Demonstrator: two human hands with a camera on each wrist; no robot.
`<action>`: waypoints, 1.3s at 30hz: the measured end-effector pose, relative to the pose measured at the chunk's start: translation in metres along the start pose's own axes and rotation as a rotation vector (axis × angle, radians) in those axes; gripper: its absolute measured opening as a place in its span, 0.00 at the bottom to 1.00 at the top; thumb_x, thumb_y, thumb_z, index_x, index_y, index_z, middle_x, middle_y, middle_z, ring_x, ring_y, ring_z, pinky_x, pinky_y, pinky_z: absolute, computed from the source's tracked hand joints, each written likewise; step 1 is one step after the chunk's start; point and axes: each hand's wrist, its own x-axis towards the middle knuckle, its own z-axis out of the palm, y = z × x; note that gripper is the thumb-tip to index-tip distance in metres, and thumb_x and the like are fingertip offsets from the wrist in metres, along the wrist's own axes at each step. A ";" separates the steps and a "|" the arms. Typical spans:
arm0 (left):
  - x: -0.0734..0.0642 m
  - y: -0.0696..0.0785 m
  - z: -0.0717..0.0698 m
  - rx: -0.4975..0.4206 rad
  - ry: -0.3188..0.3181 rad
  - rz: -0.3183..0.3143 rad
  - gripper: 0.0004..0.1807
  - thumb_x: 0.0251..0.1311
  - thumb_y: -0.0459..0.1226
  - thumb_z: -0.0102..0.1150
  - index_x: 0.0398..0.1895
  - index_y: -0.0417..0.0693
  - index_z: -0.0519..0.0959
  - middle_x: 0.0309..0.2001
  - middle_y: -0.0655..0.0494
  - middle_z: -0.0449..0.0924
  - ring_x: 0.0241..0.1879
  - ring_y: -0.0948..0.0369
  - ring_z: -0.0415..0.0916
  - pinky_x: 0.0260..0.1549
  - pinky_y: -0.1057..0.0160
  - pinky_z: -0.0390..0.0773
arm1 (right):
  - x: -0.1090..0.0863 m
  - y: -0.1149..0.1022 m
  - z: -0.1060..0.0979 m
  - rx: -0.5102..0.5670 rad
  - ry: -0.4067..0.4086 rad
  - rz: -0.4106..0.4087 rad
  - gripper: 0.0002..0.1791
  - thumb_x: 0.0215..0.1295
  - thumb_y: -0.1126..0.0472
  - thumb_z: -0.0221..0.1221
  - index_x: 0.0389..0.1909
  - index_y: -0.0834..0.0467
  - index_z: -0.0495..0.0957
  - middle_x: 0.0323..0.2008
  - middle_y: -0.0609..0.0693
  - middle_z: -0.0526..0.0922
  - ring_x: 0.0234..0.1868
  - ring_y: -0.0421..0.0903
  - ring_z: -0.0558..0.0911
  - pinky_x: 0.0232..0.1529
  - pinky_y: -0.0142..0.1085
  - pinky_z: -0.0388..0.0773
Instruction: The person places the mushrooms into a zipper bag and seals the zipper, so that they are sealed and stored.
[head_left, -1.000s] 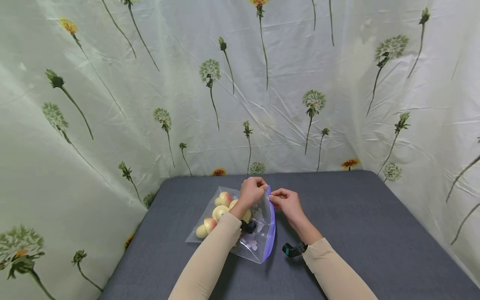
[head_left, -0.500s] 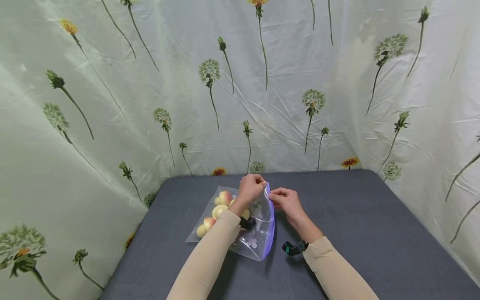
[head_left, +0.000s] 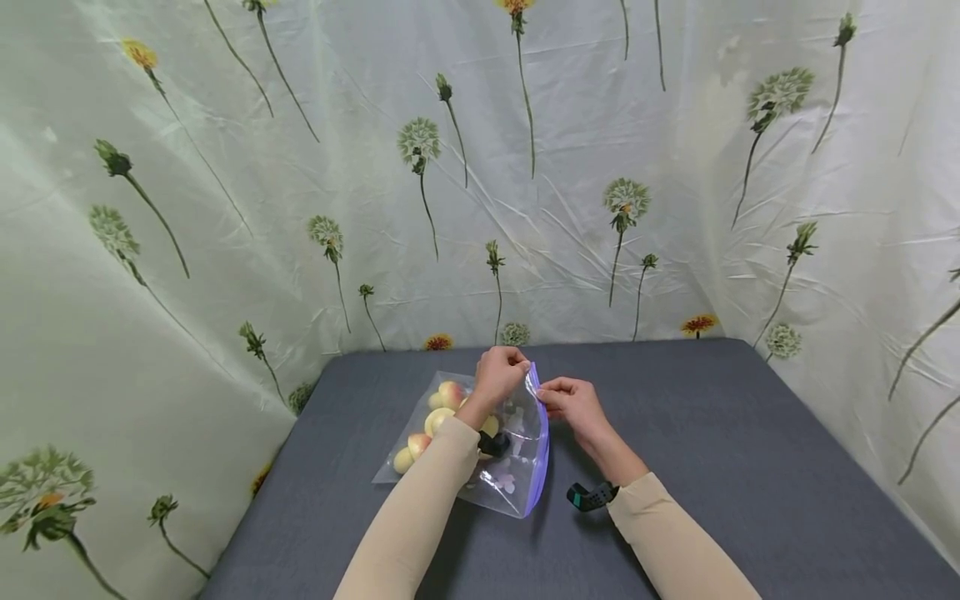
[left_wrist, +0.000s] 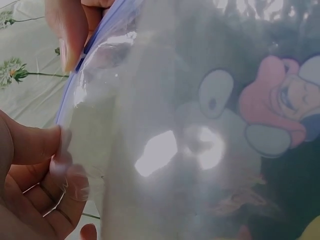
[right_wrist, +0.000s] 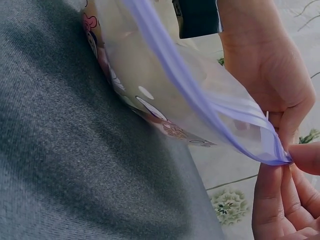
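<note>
A clear zip bag [head_left: 487, 497] with a purple zip edge lies on the table, its zip side raised toward the hands. Inside are several rounded yellow pieces [head_left: 442, 422] with reddish patches, partly hidden behind the left forearm. My left hand [head_left: 498, 377] pinches the far corner of the bag, thumb against curled fingers in the left wrist view. Just nearer along the same edge, my right hand [head_left: 577, 404] pinches the purple zip [right_wrist: 175, 70] between thumb and fingertips. Beside those fingertips the purple strips stand apart. Cartoon prints [left_wrist: 280, 105] show on the bag.
The dark grey table [head_left: 712, 467] reaches back to a pale curtain [head_left: 555, 233] printed with dandelions. Black straps with cameras sit on both wrists; the right wrist camera [head_left: 588, 497] hangs close over the table.
My left hand has moved slightly up and to the left, drawing the bag's far corner with it. The right hand stays nearly in place, and a little more of the zip shows between the hands.
</note>
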 end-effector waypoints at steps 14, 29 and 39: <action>0.003 0.000 0.003 0.013 0.021 -0.007 0.09 0.64 0.42 0.65 0.27 0.53 0.86 0.27 0.63 0.82 0.28 0.60 0.76 0.41 0.54 0.73 | 0.008 0.018 -0.006 -0.003 0.008 0.005 0.12 0.66 0.65 0.66 0.41 0.72 0.82 0.30 0.57 0.86 0.28 0.45 0.83 0.44 0.57 0.80; 0.007 -0.004 0.004 0.028 0.041 -0.026 0.09 0.65 0.43 0.64 0.27 0.55 0.86 0.27 0.64 0.81 0.30 0.59 0.76 0.48 0.51 0.72 | 0.011 0.038 -0.009 -0.035 0.035 -0.034 0.10 0.65 0.62 0.68 0.38 0.67 0.84 0.28 0.53 0.85 0.25 0.45 0.82 0.37 0.51 0.83; 0.012 -0.006 0.002 0.036 0.053 -0.033 0.09 0.65 0.43 0.63 0.27 0.54 0.86 0.29 0.63 0.82 0.32 0.59 0.76 0.50 0.50 0.71 | 0.007 0.036 -0.009 -0.039 0.019 -0.033 0.09 0.64 0.63 0.67 0.38 0.67 0.84 0.27 0.52 0.86 0.25 0.44 0.82 0.35 0.48 0.83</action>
